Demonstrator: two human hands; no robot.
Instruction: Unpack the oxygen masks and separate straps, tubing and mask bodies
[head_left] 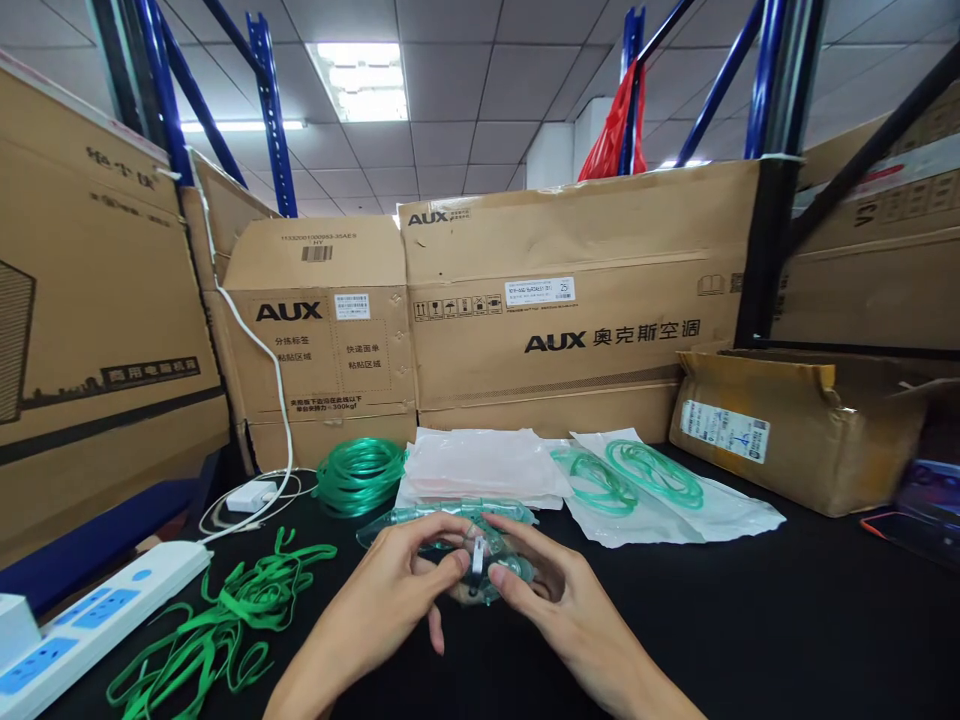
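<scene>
Between my hands is a clear, green-tinted face mask (pixel 489 590) with a small silvery metal strip (pixel 478 556) near its middle. My left hand (pixel 420 565) grips the mask from the left, thumb against the strip. On the other side my right hand (pixel 544 580) has its thumb and fingers closed on the mask. More clear green plastic pieces (pixel 442 512) lie just beyond my fingers, partly hidden by them. White plastic pouches (pixel 480 465) are stacked behind those. Tangled green elastic straps (pixel 247 605) rest to the left of my left forearm.
A coil of green tubing (pixel 360 475) sits at the back left. White pouches with pale green tubing (pixel 652 490) lie at the back right. A white power strip (pixel 112 610) with a cable is at the left edge. Cardboard boxes (pixel 585 390) wall off the back; an open carton (pixel 795 440) stands right.
</scene>
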